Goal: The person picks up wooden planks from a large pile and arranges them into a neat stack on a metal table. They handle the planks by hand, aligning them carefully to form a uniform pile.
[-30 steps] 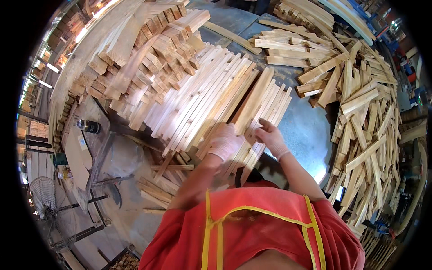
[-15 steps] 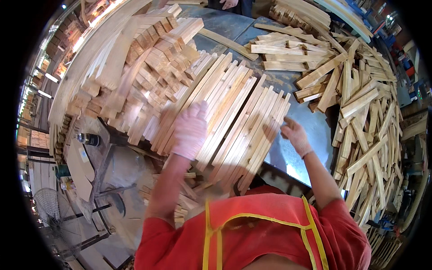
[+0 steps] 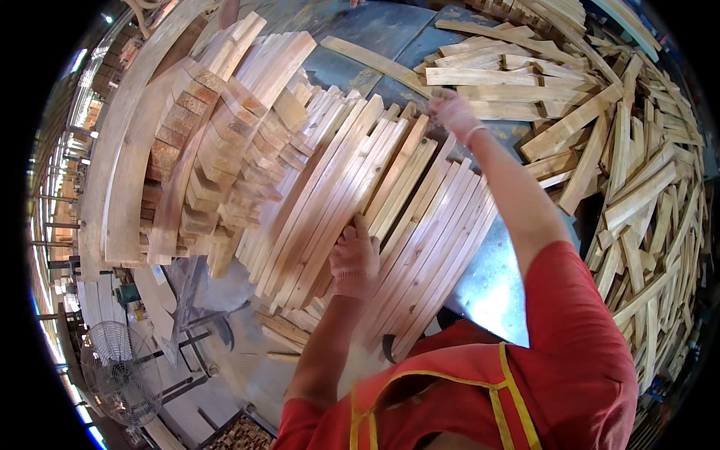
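Observation:
Pale wooden strips lie side by side in a slanting row in front of me. My left hand, in a thin light glove, rests on the middle strips, its forefinger stretched along them and the other fingers bent. A narrow dark gap runs between those strips and a second group of strips to the right. My right hand, gloved too, reaches to the far ends of the strips by the gap. Its fingers are bent together; whether they grip a strip end is hidden.
Stacked thicker wooden pieces rise on the left. A loose heap of wooden pieces covers the right side. The metal tabletop shows between strips and heap. One long slat lies beyond the row. A fan stands lower left.
My right hand has gone from the right edge of the row to its far end. My left hand has shifted right and nearer, onto the middle strips. The view has shifted.

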`<control>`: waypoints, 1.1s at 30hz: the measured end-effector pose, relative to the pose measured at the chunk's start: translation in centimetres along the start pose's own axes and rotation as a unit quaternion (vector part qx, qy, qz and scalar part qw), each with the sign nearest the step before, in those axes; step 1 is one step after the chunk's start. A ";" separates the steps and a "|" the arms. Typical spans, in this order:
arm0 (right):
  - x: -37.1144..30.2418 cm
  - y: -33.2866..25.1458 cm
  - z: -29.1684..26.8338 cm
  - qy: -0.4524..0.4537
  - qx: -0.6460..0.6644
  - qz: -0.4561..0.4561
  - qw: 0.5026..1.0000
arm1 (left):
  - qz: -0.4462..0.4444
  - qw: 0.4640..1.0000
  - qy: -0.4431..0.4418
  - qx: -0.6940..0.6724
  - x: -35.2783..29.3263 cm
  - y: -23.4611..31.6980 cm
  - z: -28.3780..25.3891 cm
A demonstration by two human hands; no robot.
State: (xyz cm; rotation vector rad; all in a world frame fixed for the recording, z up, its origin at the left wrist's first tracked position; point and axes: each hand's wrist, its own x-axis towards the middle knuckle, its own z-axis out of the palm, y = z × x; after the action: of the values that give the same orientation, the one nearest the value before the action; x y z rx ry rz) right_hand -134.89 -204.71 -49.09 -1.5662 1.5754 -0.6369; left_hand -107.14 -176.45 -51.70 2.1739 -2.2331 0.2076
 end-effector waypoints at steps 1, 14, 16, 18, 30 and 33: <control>-1.4 -0.9 -1.3 -0.013 0.116 -0.008 0.993 | -0.031 0.998 -0.055 -0.025 0.7 0.2 0.2; -31.7 16.2 -0.7 0.058 0.284 0.186 0.939 | -0.013 0.993 -0.070 -0.096 7.2 -0.8 -13.2; -34.5 10.9 2.8 -0.020 0.299 0.253 0.920 | -0.037 0.995 -0.091 -0.012 5.4 -4.8 -11.0; -34.7 6.6 6.3 -0.099 0.328 0.243 0.908 | -0.025 0.994 -0.011 0.103 3.0 -8.1 -8.4; -33.8 15.1 3.9 0.280 0.272 0.128 0.912 | -0.015 1.000 0.007 -0.019 -1.0 -11.3 -9.4; -34.0 21.2 -4.5 0.387 0.505 0.211 0.742 | 0.104 0.990 0.093 0.006 -3.6 -8.6 -5.9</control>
State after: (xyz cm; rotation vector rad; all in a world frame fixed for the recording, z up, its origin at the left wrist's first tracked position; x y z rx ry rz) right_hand -153.83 -170.17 -57.42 -0.0682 1.5561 -1.6440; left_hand -98.97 -172.44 -45.51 1.8380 -2.3511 0.4086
